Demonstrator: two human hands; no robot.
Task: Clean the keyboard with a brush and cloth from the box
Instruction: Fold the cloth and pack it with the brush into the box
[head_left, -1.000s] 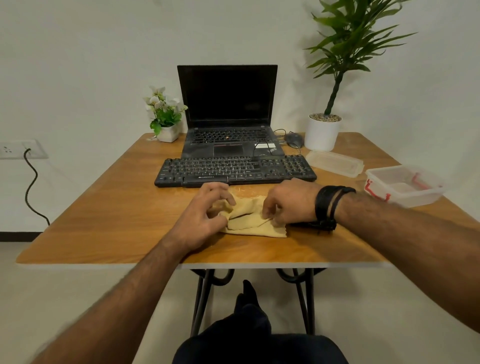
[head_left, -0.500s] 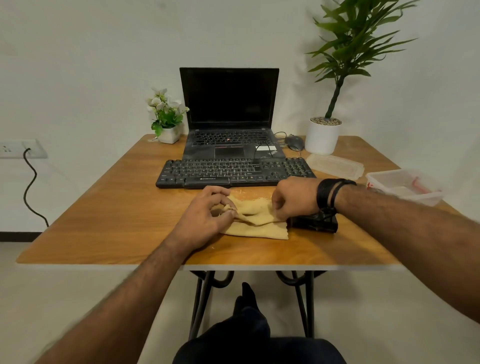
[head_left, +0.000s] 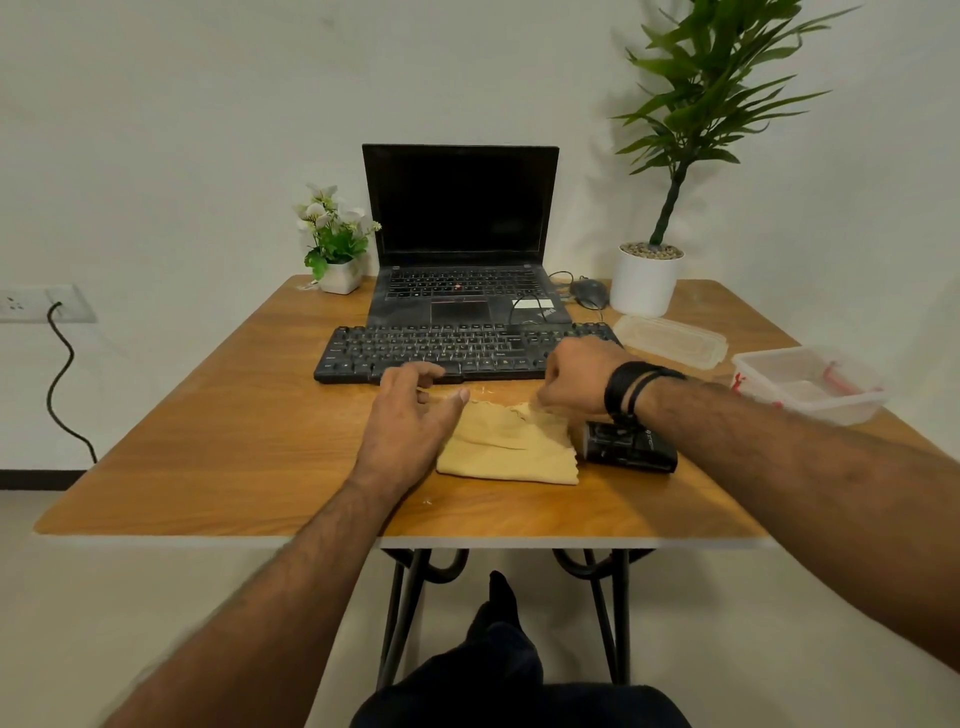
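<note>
A folded tan cloth (head_left: 511, 449) lies on the wooden table (head_left: 218, 441) in front of the black keyboard (head_left: 441, 351). My left hand (head_left: 410, 421) hovers at the cloth's left edge with fingers relaxed and spread, holding nothing. My right hand (head_left: 579, 376) pinches the cloth's far right corner, fingers curled. A black brush (head_left: 628, 449) lies on the table just right of the cloth, partly under my right wrist. The clear plastic box (head_left: 810, 384) with red clips stands open at the right edge.
A black laptop (head_left: 460, 249) stands open behind the keyboard. The box's lid (head_left: 670, 340), a mouse (head_left: 589, 293) and a tall potted plant (head_left: 647, 278) are at the back right. A small flower pot (head_left: 337, 249) sits back left.
My left hand let go of the cloth and opened, lifting toward the keyboard. My right hand rose slightly, still pinching the cloth's corner. The brush came into view under my right wrist.
</note>
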